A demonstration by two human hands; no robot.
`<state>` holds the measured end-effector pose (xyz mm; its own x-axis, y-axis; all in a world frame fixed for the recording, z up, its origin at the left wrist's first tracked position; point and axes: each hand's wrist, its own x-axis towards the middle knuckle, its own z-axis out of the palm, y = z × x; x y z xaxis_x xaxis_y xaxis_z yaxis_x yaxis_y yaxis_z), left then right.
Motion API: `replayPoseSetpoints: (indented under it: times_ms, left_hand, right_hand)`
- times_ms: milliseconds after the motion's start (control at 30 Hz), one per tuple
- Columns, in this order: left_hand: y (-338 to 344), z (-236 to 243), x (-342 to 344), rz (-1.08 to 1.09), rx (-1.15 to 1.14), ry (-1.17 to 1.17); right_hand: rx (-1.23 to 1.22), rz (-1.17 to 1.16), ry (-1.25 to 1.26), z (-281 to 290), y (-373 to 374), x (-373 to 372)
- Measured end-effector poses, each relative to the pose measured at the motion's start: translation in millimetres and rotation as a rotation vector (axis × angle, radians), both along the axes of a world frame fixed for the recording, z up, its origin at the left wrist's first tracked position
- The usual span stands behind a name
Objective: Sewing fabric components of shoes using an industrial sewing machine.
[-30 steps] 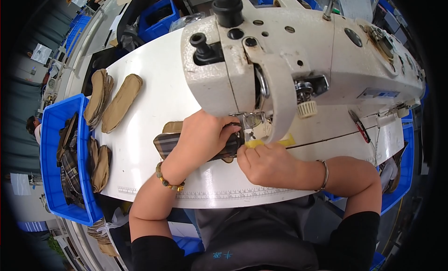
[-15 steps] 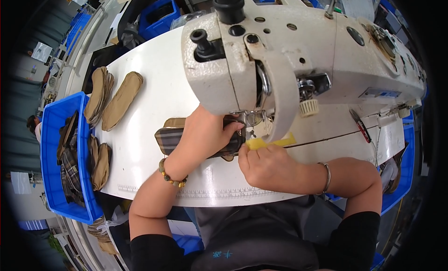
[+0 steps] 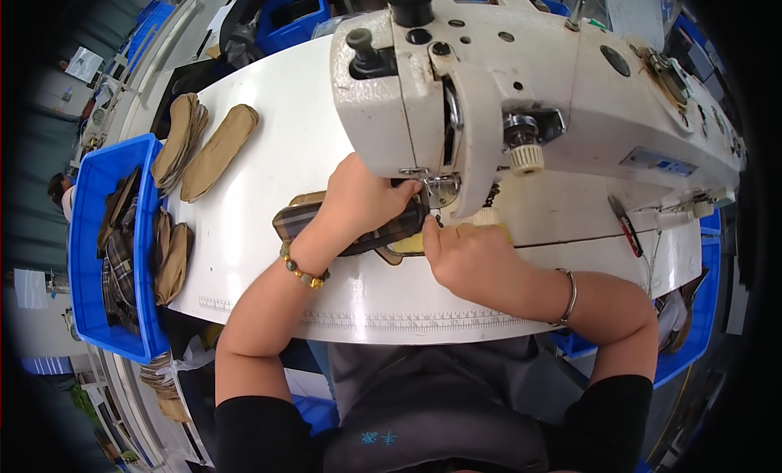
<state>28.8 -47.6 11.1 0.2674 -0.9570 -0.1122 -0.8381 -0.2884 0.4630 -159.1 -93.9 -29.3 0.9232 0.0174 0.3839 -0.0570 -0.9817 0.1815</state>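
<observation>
Under the needle area of a white sewing machine [image 3: 366, 123] lies a dark plaid fabric piece [image 3: 383, 235] with a tan layer showing along its edges. My left hand [image 3: 352, 203] lies across the piece and grips it, its thumb pressed down close to the metal presser foot [image 3: 442, 190]. Some of that hand's fingers are hidden behind the machine head. At the piece's right end, my right hand [image 3: 472, 260] pinches the edge with its index finger forward and the others curled. Yellow material [image 3: 410, 244] shows beside the right fingertips and behind that hand.
Tan fabric pieces [image 3: 220, 153] lie at the left of the white tabletop [image 3: 269, 139]. A blue bin [image 3: 81, 253] with plaid pieces stands against the left edge. Red-and-black thread snips [image 3: 626, 227] rest at the right. Another blue bin [image 3: 699, 326] is beyond the right edge.
My right index finger has extended from a curled hand toward the presser foot. The plaid piece's right end has turned slightly upward with my left hand. The whole view has shifted a little.
</observation>
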Motion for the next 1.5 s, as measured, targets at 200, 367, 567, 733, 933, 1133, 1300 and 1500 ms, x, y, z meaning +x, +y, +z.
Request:
replayPoseSetpoints:
  times_ms: [200,367,567,733,933,1133,1300,1500]
  left_hand:
    - [-14,-15,11,-0.04,-0.095,-0.06]
    - [-24,-29,15,-0.069,-0.286,-0.058]
    - [-23,-31,17,-0.059,-0.25,-0.08]
    - [-21,-27,15,-0.039,-0.252,-0.077]
    - [-22,-26,16,-0.039,-0.275,-0.025]
    - [1,-3,9,-0.123,-0.308,-0.204]
    - [28,-4,13,-0.394,-0.381,-0.138]
    - [17,-21,18,-0.42,-0.434,-0.098]
  right_hand:
    - [-0.012,-0.057,0.012,-2,-9,3]
    - [-0.012,-0.034,-0.027,1,-15,5]
    - [0.002,-0.071,0.0,4,-13,4]
    - [0.028,-0.068,0.037,0,-14,4]
    - [0.066,-0.062,0.036,2,-14,4]
    - [0.085,-0.029,-0.055,6,-19,2]
    - [0.11,-0.061,-0.038,3,-16,5]
    - [0.093,-0.084,-0.029,-40,-27,4]
